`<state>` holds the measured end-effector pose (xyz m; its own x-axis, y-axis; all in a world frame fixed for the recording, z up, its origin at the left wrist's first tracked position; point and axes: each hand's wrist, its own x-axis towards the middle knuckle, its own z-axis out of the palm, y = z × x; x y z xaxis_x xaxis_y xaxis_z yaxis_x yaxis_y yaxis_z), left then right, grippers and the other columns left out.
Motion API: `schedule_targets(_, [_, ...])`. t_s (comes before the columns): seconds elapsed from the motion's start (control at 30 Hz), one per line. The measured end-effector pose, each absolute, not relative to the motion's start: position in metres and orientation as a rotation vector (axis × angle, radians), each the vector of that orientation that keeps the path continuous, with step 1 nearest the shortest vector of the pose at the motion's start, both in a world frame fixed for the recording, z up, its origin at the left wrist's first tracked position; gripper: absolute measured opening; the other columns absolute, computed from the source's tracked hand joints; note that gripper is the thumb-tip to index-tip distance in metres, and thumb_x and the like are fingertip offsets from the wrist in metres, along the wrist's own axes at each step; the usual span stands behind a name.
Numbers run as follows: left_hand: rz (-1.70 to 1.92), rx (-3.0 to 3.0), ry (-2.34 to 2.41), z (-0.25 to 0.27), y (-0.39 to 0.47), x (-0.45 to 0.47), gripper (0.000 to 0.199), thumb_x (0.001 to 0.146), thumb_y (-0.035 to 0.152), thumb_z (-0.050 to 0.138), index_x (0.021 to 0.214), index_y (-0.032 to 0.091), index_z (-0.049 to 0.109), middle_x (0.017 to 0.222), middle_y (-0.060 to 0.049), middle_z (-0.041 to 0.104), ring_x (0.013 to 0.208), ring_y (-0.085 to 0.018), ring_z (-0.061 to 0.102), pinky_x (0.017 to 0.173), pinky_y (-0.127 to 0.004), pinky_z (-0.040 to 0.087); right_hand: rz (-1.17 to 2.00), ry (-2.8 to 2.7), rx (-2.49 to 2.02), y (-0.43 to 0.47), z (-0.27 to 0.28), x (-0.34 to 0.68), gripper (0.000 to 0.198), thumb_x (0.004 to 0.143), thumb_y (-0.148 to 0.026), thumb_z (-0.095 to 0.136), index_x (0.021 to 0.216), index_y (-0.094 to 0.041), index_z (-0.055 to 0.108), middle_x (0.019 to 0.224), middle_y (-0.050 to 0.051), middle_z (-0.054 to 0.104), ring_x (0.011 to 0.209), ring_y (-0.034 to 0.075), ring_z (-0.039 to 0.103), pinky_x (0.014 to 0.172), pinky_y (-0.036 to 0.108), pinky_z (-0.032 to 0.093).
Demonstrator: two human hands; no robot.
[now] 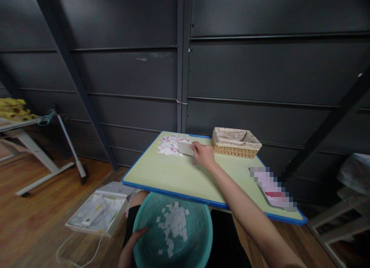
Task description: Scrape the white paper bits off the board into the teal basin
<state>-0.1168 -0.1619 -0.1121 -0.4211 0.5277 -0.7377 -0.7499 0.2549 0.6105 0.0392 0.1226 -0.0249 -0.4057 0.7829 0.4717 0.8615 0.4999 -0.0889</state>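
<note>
My right hand is closed on the edge of a flat white card, held tilted over the table. The card's far end touches or overlaps a heap of small white and pink paper pieces. Below the table edge, my left hand grips the rim of a teal plastic basket, thumb inside and the other fingers hidden. The basket rests at my lap and holds many small white square pieces on its bottom.
The pale yellow table has a blue edge. A cloth-lined wicker basket stands at its back right. A partly blurred pink sheet or booklet lies at the right. On the floor left is an open white box with a cable.
</note>
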Motion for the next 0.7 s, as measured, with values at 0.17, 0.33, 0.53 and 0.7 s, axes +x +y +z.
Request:
schedule_targets(0.17, [1.482,-0.166,1.386,-0.1136,-0.1631,-0.118,0.036,0.075,0.026,0.066,0.109,0.012,0.062,0.065,-0.006,0.077,0.099,-0.036,0.071,0.099,-0.049,0.049,-0.234,-2.306,-1.373,0.1223,-0.024,0.0387,0.04,0.099,-0.042,0.036,0.119,-0.022,0.065,0.095,0.009,0.076,0.082,0.022,0.07,0.065,0.026,0.037])
schedule_targets(0.33, [1.455,-0.145,1.344,-0.1121,-0.1662,-0.1152,0.035,0.074,0.029,0.067,0.106,0.016,0.061,0.066,-0.005,0.078,0.099,-0.035,0.071,0.095,-0.047,0.053,-0.244,-2.249,-1.402,0.1201,-0.0197,0.0418,0.04,0.1,-0.041,0.035,0.115,-0.021,0.067,0.089,0.01,0.076,0.078,0.022,0.069,0.061,0.026,0.034])
schedule_targets(0.53, [1.456,-0.174,1.314,-0.1095,-0.167,-0.1129,0.05,0.073,0.024,0.067,0.121,0.014,0.057,0.066,-0.005,0.078,0.096,-0.036,0.073,0.084,-0.047,0.059,-0.22,-2.261,-1.284,0.1187,-0.0241,0.0367,0.041,0.1,-0.042,0.036,0.118,-0.022,0.067,0.094,0.009,0.076,0.079,0.02,0.069,0.062,0.025,0.034])
schedule_targets(0.7, [1.444,-0.191,1.326,-0.1112,-0.165,-0.1148,0.034,0.074,0.022,0.067,0.106,0.014,0.063,0.063,-0.006,0.077,0.094,-0.035,0.073,0.08,-0.044,0.06,-0.226,-2.262,-1.349,0.1192,-0.0237,0.0363,0.04,0.1,-0.041,0.036,0.118,-0.022,0.066,0.094,0.01,0.076,0.079,0.02,0.069,0.062,0.026,0.034])
